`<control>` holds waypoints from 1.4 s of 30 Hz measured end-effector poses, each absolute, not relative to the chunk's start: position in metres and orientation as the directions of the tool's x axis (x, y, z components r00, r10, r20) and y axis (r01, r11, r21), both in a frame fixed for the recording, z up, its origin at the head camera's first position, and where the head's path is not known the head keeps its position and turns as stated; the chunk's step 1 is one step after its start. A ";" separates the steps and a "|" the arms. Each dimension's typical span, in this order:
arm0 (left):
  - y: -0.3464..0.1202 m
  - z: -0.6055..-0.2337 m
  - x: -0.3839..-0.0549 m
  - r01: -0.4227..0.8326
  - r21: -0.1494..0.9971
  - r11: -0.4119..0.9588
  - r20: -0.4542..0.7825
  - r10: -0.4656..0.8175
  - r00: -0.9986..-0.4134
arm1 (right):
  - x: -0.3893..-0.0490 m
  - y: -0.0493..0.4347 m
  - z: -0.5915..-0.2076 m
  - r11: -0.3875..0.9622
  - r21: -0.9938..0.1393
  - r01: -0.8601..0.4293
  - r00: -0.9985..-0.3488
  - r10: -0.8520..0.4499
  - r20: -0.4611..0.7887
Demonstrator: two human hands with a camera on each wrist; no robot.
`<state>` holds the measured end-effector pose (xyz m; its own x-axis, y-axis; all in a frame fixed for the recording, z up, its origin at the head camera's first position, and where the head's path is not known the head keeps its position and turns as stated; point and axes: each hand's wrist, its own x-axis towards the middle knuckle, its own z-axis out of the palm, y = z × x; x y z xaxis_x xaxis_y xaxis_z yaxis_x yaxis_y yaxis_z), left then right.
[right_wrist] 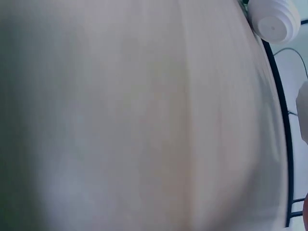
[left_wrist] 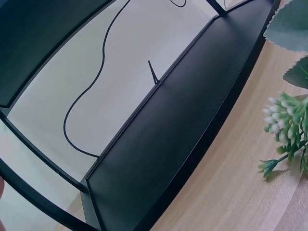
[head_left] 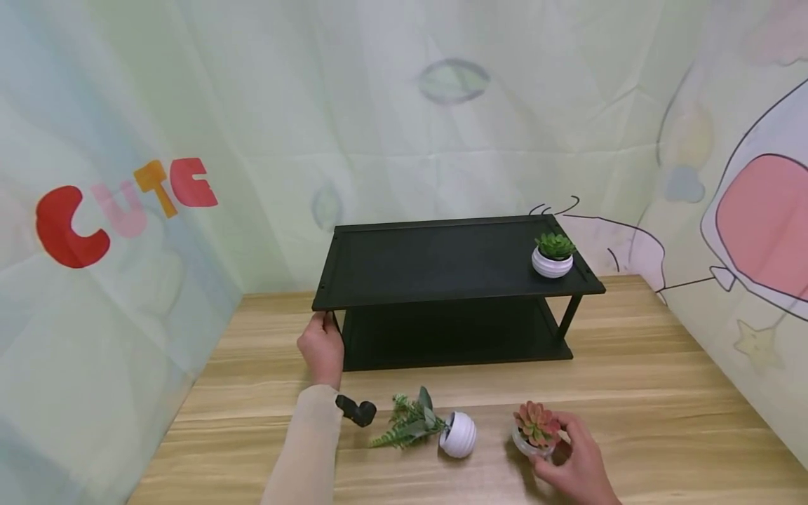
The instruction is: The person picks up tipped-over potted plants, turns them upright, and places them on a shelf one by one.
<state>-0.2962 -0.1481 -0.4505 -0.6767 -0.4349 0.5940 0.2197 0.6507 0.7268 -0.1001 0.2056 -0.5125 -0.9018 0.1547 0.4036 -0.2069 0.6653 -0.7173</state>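
Cartoon-printed cloth walls close round your wooden table [head_left: 631,393]. At ten o'clock of the tabletop, your left hand [head_left: 322,348] grips the front left leg of the black two-tier shelf [head_left: 442,263], fingertips hidden behind it. At six o'clock lies a tipped white pot [head_left: 459,434], green sprigs spilling left. At five o'clock your right hand [head_left: 577,459] curls round the red succulent [head_left: 536,424]; its small pot is mostly covered. Your right wrist view is blurred. A green succulent [head_left: 553,254] sits on the shelf's right end.

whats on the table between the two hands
In the head view, a tipped-over white pot with a green fern lies between the left hand and the right hand.
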 end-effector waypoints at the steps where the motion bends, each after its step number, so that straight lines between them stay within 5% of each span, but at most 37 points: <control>1: -0.148 -0.450 -0.296 0.222 0.727 0.650 0.595 -0.435 -0.676 | -0.101 0.206 -0.511 0.659 -0.718 -0.223 -0.898 0.148 0.414; 11: -0.148 -0.450 -0.295 0.216 0.738 0.640 0.580 -0.437 -0.687 | -0.108 0.202 -0.497 0.626 -0.752 -0.207 -0.907 0.165 0.387; 21: -0.149 -0.451 -0.295 0.217 0.746 0.629 0.575 -0.445 -0.686 | -0.125 0.202 -0.475 0.552 -0.765 -0.331 -0.876 0.122 0.466; 42: -0.149 -0.451 -0.295 0.210 0.728 0.652 0.584 -0.429 -0.689 | -0.174 0.203 -0.409 0.617 -0.703 -0.354 -0.886 0.019 0.462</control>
